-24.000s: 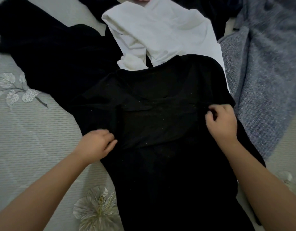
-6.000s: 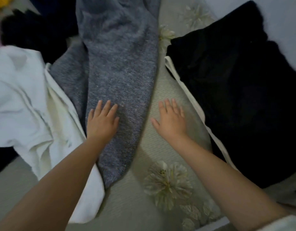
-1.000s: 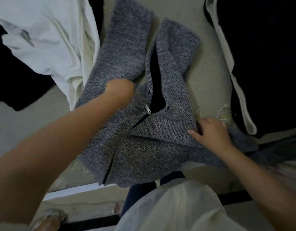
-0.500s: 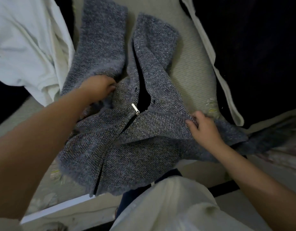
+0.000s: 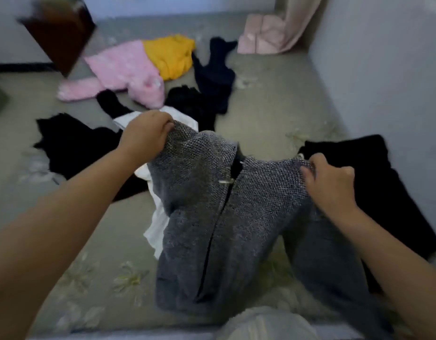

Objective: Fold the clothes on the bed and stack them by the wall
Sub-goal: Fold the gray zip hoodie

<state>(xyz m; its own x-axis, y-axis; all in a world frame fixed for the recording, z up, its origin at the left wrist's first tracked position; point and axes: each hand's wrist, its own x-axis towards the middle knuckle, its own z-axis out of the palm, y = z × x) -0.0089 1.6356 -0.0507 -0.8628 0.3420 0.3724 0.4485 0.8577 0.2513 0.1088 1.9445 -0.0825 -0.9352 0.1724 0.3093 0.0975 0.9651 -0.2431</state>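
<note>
A grey knitted zip jacket [image 5: 212, 217] hangs lifted above the bed, zip running down its middle. My left hand [image 5: 145, 136] grips its upper left corner. My right hand [image 5: 329, 182] grips its upper right corner. A folded black garment [image 5: 373, 182] lies on the bed by the wall at the right. Partly hidden behind the jacket is a white garment [image 5: 158, 227]. Farther back lie a black garment [image 5: 74, 146], a pink fleece [image 5: 123, 69], a yellow top [image 5: 172, 55] and a dark navy garment [image 5: 217, 72].
The bed [image 5: 273, 109] has a grey-green floral sheet. A wall [image 5: 383, 57] runs along its right side. A pink folded cloth [image 5: 263, 35] and a curtain sit in the far corner. A dark wooden piece [image 5: 60, 28] stands at the upper left.
Both hands have raised the grey jacket off the bed and now hold it up by its top corners. The view has tilted up to show the far part of the bed.
</note>
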